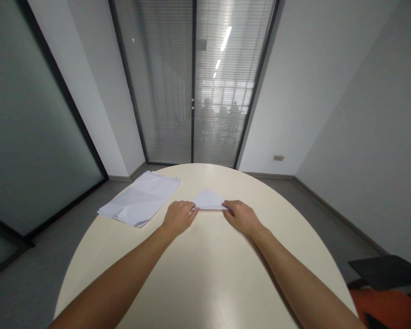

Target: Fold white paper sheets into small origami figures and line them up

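Observation:
A white folded sheet of paper lies near the far side of the table, its point facing away from me and a straight folded edge facing me. My left hand pinches the left end of that edge between thumb and fingers. At the right end, my right hand grips the paper the same way, fingers curled over it. Both corners of the paper are hidden under the fingers.
A stack of creased white paper sheets lies at the left of the round cream table. A chair with an orange seat stands at the lower right. Beyond the table are a glass partition with blinds and white walls.

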Tool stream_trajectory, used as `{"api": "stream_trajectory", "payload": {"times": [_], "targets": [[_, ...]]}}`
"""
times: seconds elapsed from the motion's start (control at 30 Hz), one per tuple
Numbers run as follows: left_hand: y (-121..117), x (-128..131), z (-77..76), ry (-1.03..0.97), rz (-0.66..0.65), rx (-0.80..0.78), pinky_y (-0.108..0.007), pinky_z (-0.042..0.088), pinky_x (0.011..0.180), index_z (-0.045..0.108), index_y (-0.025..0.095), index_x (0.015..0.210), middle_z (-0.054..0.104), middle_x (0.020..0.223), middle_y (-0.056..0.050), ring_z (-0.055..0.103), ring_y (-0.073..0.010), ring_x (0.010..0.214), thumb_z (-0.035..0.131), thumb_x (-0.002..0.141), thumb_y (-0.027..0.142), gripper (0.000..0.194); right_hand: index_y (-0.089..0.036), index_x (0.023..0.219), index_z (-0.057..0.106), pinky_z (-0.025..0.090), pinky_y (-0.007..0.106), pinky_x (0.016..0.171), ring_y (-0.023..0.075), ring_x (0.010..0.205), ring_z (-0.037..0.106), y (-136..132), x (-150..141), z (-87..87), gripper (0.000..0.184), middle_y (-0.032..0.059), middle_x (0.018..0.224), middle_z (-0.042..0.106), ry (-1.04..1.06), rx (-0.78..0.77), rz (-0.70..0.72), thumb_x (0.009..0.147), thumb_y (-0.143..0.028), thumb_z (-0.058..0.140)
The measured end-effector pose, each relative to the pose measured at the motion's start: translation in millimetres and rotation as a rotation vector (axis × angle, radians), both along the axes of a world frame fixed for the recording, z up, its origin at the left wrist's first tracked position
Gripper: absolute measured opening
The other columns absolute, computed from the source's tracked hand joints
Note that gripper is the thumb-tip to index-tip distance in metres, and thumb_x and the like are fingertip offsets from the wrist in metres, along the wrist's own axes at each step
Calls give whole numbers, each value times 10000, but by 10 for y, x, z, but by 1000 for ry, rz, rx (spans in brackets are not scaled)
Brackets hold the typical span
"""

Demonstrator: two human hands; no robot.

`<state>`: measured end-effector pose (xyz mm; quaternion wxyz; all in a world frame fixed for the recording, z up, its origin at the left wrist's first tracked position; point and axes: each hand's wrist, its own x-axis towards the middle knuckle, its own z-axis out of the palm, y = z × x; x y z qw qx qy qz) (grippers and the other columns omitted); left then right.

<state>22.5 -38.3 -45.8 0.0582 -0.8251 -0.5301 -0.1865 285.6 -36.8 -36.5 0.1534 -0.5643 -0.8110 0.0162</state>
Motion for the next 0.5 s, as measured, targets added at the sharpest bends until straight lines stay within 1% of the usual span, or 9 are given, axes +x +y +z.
{"api": "stream_trajectory", "payload": {"times": [0.07,0.13,0.2,0.27,0.37,0.43,0.5], "targets": [[-2,-7,10,2,-10,2,-360,462,797,719,206,984,757,965,-71,691,-243,885,444,1006,443,364,-225,1219,679,479,311,914,229,1116,641,11,7,-4,340,73,1220,705,-6,-5,-28,949,-298,486],[-1,-14,9,-5,-23,5,-367,469,812,713,198,1024,754,995,-78,690,-255,910,501,971,487,363,-220,1215,674,473,301,901,222,1090,647,17,8,-4,333,73,1193,713,-7,-11,-58,948,-286,487],[7,-22,-6,-10,-30,7,-373,474,835,704,192,1068,748,1020,-84,685,-264,937,556,937,494,361,-219,1210,673,471,295,881,218,1063,651,17,3,3,325,73,1162,720,-6,-9,-79,946,-281,492],[22,-30,-29,-12,-24,-3,-367,476,851,698,193,1083,744,1031,-83,678,-260,951,585,925,428,305,-221,1203,674,470,295,869,219,1048,649,15,-6,11,319,74,1132,724,-5,3,-94,935,-268,507],[50,-41,-60,-56,-1,-31,-335,473,867,692,212,1078,740,1023,-65,668,-236,969,566,931,298,212,-216,1212,669,468,294,871,221,1045,640,18,-14,14,330,77,1095,730,17,19,-107,915,-248,529],[65,-47,-69,-108,27,-54,-315,471,867,685,227,1088,736,1005,-54,662,-219,969,535,948,269,210,-210,1241,649,469,292,873,220,1050,636,31,-9,4,351,78,1083,733,50,12,-117,912,-249,535],[75,-51,-71,-154,65,-73,-301,473,852,676,234,1106,723,983,-54,659,-209,950,510,966,284,223,-203,1279,616,471,296,874,221,1052,637,51,6,-17,375,79,1087,734,95,-1,-133,918,-268,537]]}}
